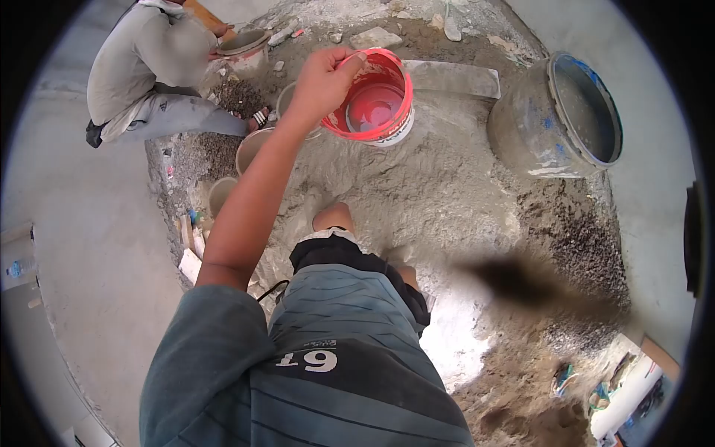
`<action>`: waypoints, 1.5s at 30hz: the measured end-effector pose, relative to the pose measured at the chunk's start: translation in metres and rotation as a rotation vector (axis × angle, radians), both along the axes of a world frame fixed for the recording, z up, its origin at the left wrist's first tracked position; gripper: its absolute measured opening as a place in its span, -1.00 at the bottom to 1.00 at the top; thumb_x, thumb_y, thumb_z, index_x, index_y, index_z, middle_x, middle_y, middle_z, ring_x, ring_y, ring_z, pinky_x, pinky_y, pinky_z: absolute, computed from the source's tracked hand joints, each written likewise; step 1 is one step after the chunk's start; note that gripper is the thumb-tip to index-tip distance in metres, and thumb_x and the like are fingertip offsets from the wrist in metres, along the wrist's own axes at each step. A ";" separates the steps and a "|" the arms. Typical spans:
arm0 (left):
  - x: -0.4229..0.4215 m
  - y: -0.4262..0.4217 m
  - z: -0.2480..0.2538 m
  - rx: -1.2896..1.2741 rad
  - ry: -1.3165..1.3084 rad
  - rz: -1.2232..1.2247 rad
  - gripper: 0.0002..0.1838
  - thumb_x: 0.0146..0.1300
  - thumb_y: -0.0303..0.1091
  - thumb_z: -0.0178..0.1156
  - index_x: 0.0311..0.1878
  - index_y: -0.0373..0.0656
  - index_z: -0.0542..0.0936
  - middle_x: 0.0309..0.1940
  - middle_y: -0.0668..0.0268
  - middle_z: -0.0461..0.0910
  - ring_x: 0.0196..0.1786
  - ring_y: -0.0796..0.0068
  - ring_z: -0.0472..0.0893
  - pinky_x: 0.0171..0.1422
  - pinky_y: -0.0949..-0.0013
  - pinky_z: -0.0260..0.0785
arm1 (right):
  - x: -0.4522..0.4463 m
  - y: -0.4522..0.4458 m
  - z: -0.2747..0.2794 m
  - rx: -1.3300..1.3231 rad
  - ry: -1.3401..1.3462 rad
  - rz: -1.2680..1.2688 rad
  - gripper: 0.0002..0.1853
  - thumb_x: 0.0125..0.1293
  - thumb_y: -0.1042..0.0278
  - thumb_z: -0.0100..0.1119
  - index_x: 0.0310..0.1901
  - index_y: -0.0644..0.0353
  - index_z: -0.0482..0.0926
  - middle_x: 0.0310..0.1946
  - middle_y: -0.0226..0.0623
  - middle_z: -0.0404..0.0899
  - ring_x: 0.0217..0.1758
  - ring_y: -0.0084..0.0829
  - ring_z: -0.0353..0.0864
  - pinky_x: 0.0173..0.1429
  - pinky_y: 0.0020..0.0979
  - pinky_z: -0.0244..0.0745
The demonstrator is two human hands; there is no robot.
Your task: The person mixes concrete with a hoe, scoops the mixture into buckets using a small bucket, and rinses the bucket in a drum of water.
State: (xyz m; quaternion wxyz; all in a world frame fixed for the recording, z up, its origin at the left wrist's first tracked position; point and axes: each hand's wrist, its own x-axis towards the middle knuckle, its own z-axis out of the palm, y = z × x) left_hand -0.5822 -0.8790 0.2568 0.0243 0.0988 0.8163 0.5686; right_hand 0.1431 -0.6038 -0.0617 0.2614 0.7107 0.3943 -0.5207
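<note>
My left hand point(325, 83) reaches forward and is closed on the rim of a red bucket point(406, 93). The bucket has a white band with lettering on its outside and tilts so that its inside faces me. A little reddish-looking liquid point(375, 108) lies at its bottom. Below it spreads a floor of wet grey mortar point(402, 186). Several pale buckets point(249, 151) stand partly hidden behind my left forearm. My right hand does not show.
At the upper right stands a large mortar-stained drum point(525, 123) holding grey liquid. A concrete slab point(454, 80) lies beside the red bucket. Another person point(153, 74) sits upper left near a bucket point(246, 46). Dark gravel point(577, 238) lies right; a blurred dark shape point(514, 279) is unidentifiable.
</note>
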 end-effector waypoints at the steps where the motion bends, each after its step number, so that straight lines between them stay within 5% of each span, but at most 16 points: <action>1: -0.003 -0.012 -0.004 0.039 -0.006 0.027 -0.71 0.42 -0.19 0.21 -0.21 -0.27 0.70 -0.42 0.44 0.68 -0.38 0.72 0.54 -0.26 0.50 0.40 | -0.002 -0.003 0.001 0.011 0.005 -0.010 -0.50 0.36 0.06 0.21 0.28 0.03 0.50 0.17 -0.20 0.58 0.04 -0.20 0.64 -0.06 -0.07 0.59; 5: -0.002 -0.059 -0.006 0.184 -0.133 0.052 -0.78 0.47 -0.30 0.19 -0.14 -0.28 0.66 -0.35 0.45 0.68 -0.37 0.80 0.53 -0.26 0.62 0.36 | -0.028 -0.009 0.004 0.085 0.034 -0.055 -0.52 0.41 0.08 0.14 0.30 0.01 0.48 0.22 -0.23 0.55 0.06 -0.19 0.63 -0.06 -0.07 0.58; 9: -0.011 -0.096 -0.045 0.037 0.014 -0.017 -0.78 0.44 -0.29 0.22 -0.15 -0.27 0.68 -0.42 0.45 0.64 -0.34 0.71 0.53 -0.25 0.47 0.37 | -0.133 -0.007 0.001 0.343 0.102 -0.131 -0.50 0.44 0.05 0.08 0.35 -0.01 0.44 0.30 -0.25 0.51 0.15 -0.15 0.61 0.01 -0.04 0.55; 13: -0.013 -0.117 -0.045 -0.015 -0.025 -0.098 -0.76 0.38 -0.19 0.23 -0.13 -0.16 0.69 -0.39 0.16 0.66 -0.29 0.26 0.66 -0.17 0.19 0.42 | -0.323 -0.055 0.019 0.450 0.466 -0.111 -0.44 0.43 0.05 0.05 0.41 0.03 0.37 0.38 -0.16 0.43 0.31 -0.12 0.51 0.22 -0.06 0.48; 16: -0.017 -0.132 -0.017 -0.033 -0.038 -0.211 -0.74 0.28 -0.16 0.23 -0.28 -0.20 0.63 -0.42 0.04 0.64 -0.27 0.00 0.66 -0.17 0.01 0.41 | -0.478 -0.148 0.058 0.277 0.667 -0.034 -0.32 0.50 -0.07 -0.02 0.52 0.09 0.20 0.46 -0.15 0.32 0.46 -0.11 0.36 0.38 -0.01 0.34; 19: -0.020 -0.135 -0.014 0.004 0.013 -0.396 -0.73 0.33 -0.14 0.25 -0.14 -0.16 0.69 -0.40 0.08 0.66 -0.28 0.05 0.66 -0.19 0.08 0.42 | -0.584 -0.224 0.085 -0.016 0.763 -0.222 -0.20 0.48 -0.32 -0.15 0.54 0.10 0.15 0.49 -0.13 0.23 0.54 -0.15 0.22 0.44 0.07 0.24; 21: -0.015 -0.137 0.006 0.052 -0.021 -0.465 -0.76 0.29 -0.18 0.27 -0.18 -0.17 0.69 -0.43 0.07 0.65 -0.32 0.03 0.66 -0.23 0.05 0.43 | -0.610 -0.253 0.104 -0.239 0.991 -0.425 -0.17 0.45 -0.39 -0.17 0.51 0.10 0.19 0.41 -0.13 0.33 0.48 -0.14 0.30 0.46 0.04 0.25; 27: 0.001 -0.112 -0.007 -0.047 0.012 -0.578 -0.71 0.25 -0.23 0.31 -0.08 -0.23 0.64 -0.29 0.04 0.66 -0.27 -0.05 0.66 -0.20 0.00 0.46 | -0.620 -0.253 0.092 -0.230 1.517 -0.579 -0.17 0.42 -0.45 -0.19 0.47 0.06 0.24 0.33 -0.18 0.40 0.42 -0.14 0.37 0.50 -0.01 0.25; 28: 0.004 -0.106 -0.018 -0.077 0.088 -0.572 -0.67 0.24 -0.23 0.32 -0.04 -0.25 0.62 -0.25 0.02 0.65 -0.24 -0.06 0.66 -0.17 -0.01 0.47 | -0.613 -0.258 0.122 -0.242 1.450 -0.657 -0.18 0.41 -0.46 -0.21 0.45 0.05 0.27 0.35 -0.18 0.41 0.40 -0.15 0.38 0.51 -0.06 0.27; 31: 0.027 -0.073 -0.047 -0.264 0.124 -0.465 -0.50 0.20 -0.20 0.35 0.09 -0.36 0.53 -0.10 -0.04 0.61 -0.13 -0.12 0.66 -0.03 -0.03 0.51 | -0.592 -0.231 0.102 -0.197 1.345 -0.746 -0.18 0.41 -0.46 -0.21 0.44 0.04 0.28 0.38 -0.22 0.39 0.41 -0.18 0.38 0.49 0.00 0.25; 37: 0.046 0.026 -0.131 -0.743 -0.010 -0.641 -0.59 0.19 -0.17 0.36 -0.08 -0.35 0.58 -0.21 -0.09 0.64 -0.16 -0.13 0.69 -0.07 -0.07 0.55 | -0.550 -0.162 0.057 -0.228 0.911 -0.678 -0.15 0.32 -0.47 0.01 0.45 -0.03 0.26 0.39 -0.31 0.39 0.42 -0.21 0.35 0.42 0.19 0.18; 42: 0.113 0.165 -0.246 -0.610 -0.043 -0.735 -0.65 0.18 -0.22 0.39 -0.12 -0.28 0.57 -0.32 -0.08 0.67 -0.25 -0.18 0.69 -0.18 -0.05 0.55 | -0.466 -0.048 -0.044 -0.046 0.653 -0.804 -0.19 0.31 -0.39 0.12 0.42 -0.01 0.29 0.26 -0.29 0.49 0.27 -0.22 0.49 0.28 0.10 0.38; 45: 0.169 0.236 -0.376 -0.484 -0.264 -0.844 -0.63 0.16 -0.24 0.42 -0.10 -0.30 0.57 -0.35 -0.13 0.66 -0.22 -0.19 0.68 -0.18 -0.05 0.54 | -0.380 0.018 -0.142 0.095 0.404 -0.743 -0.15 0.28 -0.41 0.14 0.42 0.04 0.29 0.23 -0.26 0.51 0.20 -0.23 0.53 0.23 0.09 0.40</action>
